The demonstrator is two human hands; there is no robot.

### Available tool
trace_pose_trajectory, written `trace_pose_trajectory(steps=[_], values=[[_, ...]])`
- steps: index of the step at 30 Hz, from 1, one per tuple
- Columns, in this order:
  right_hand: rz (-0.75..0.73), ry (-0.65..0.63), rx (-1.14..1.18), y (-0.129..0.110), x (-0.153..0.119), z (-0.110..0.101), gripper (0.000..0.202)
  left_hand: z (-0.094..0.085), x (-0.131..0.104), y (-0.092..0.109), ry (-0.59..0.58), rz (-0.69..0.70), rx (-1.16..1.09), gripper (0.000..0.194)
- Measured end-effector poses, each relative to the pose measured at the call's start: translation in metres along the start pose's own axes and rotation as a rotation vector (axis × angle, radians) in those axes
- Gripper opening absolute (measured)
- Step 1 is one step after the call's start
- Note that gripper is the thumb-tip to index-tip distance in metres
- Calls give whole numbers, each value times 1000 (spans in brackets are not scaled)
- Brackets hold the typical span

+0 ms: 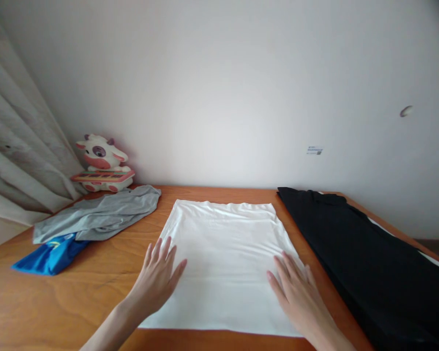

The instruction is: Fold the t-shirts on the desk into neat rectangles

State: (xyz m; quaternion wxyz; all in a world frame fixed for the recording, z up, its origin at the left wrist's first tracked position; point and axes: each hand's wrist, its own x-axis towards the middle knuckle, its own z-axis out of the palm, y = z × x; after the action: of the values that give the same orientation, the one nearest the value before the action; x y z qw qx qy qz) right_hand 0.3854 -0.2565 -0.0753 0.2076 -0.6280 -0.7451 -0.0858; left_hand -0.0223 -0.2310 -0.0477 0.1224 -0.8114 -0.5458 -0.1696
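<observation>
Left hand (158, 279): fingers spread, holding nothing, at left edge of white cloth (225, 263).
Right hand (296, 295): fingers extended, holding nothing, at its right edge.
White cloth: observed flat on wooden table (106, 297).
Black garment (369, 263): right of it.
Blue cloth (53, 257): left, partly beneath grey garment (102, 214).
Cow toy (102, 161): behind grey garment.

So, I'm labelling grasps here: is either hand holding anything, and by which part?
Nothing is held: the left hand and right hand are open, palms down over opposite sides of the white cloth.
</observation>
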Motion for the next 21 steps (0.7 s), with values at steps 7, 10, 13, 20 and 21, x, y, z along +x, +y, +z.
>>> trace_pose_trajectory(steps=[7,10,13,20,21], values=[[-291,-148,444,-111,86,-2,49,24,96,92,-116,132,-248,49],[-254,-171,428,-113,99,18,50,41,112,96,-180,9,-218,51],[-201,-224,274,-96,97,30,51,55,106,77,-207,-4,-163,55],[16,-322,-9,-33,99,30,69,60,95,6,-199,-117,-34,64],[47,-318,-39,-23,98,31,68,59,94,-2,-200,-132,-28,64]])
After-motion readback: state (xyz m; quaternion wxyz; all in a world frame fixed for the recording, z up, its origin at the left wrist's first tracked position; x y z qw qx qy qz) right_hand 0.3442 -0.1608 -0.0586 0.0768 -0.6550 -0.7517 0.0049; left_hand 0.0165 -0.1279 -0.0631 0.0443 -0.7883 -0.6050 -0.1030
